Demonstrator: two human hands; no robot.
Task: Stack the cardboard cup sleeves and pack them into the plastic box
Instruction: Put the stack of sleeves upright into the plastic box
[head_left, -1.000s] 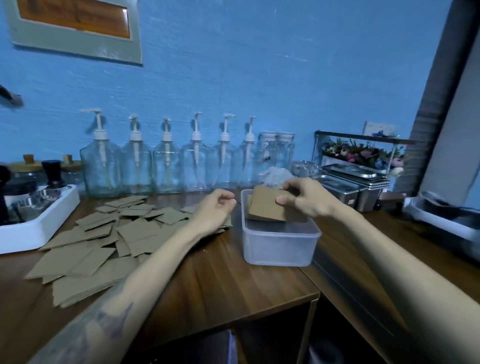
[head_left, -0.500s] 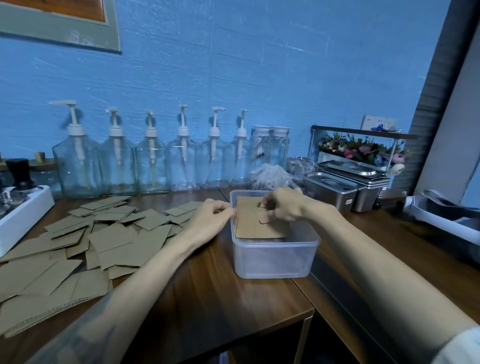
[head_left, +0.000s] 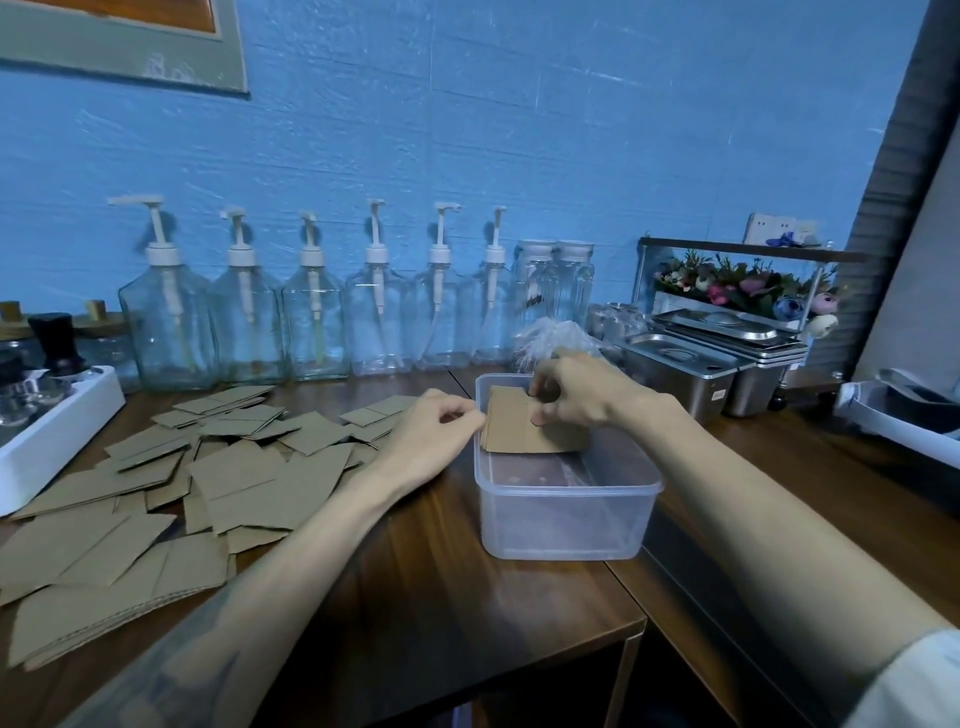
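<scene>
A: From the head view, where is the stack?

B: The small stack of brown cardboard cup sleeves (head_left: 524, 423) sits tilted at the far end of the clear plastic box (head_left: 566, 514), not yet flat on its floor. The right hand (head_left: 576, 395) pinches its top face; the left hand (head_left: 431, 436) has curled fingers at the stack's left edge, though whether that grip actually holds it I cannot tell.

A: Which step?

B: Seating this batch, I'd judge. Next: press it level, let go, then gather more from the loose brown cardboard sleeves (head_left: 197, 467) spread over the dark wooden desk (head_left: 415, 597).
</scene>
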